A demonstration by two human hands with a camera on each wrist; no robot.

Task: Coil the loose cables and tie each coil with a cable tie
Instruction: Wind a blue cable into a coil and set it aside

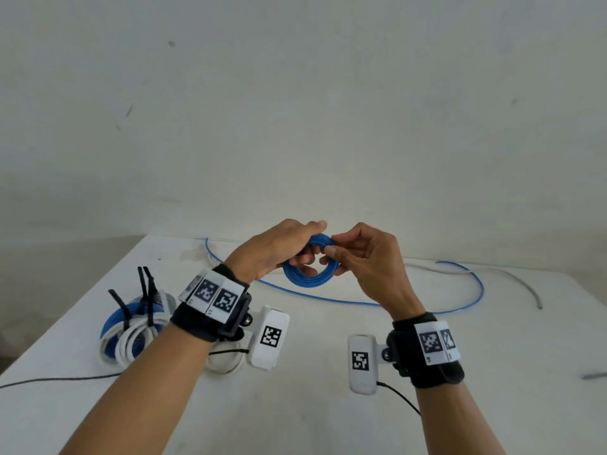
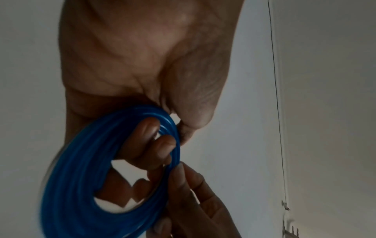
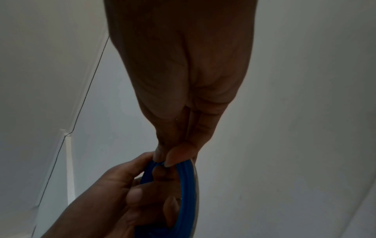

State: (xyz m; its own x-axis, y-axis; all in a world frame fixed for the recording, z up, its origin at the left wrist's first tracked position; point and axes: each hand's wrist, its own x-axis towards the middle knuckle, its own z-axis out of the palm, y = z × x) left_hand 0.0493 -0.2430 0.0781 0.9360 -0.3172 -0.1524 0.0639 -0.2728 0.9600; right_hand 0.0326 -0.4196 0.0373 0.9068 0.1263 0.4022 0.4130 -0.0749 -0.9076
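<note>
A blue cable coil [image 1: 308, 278] [image 2: 81, 169] [image 3: 187, 185] hangs in the air above the white table [image 1: 295, 405]. My left hand [image 1: 289, 247] grips its top-left side, with fingers curled through the ring. My right hand [image 1: 345, 254] pinches the coil's upper right edge between thumb and forefinger. The uncoiled rest of the blue cable [image 1: 460, 290] trails in a wide loop over the table behind the hands. At the left lie tied coils [image 1: 134, 326] of blue and white cable, with black cable ties [image 1: 146, 293] sticking up from them.
A grey cable [image 1: 522, 284] lies loose at the far right of the table. Under my left wrist sits a white coil [image 1: 226, 361] with a black tie. Thin black wires run from both wrist cameras. A plain wall stands behind the table.
</note>
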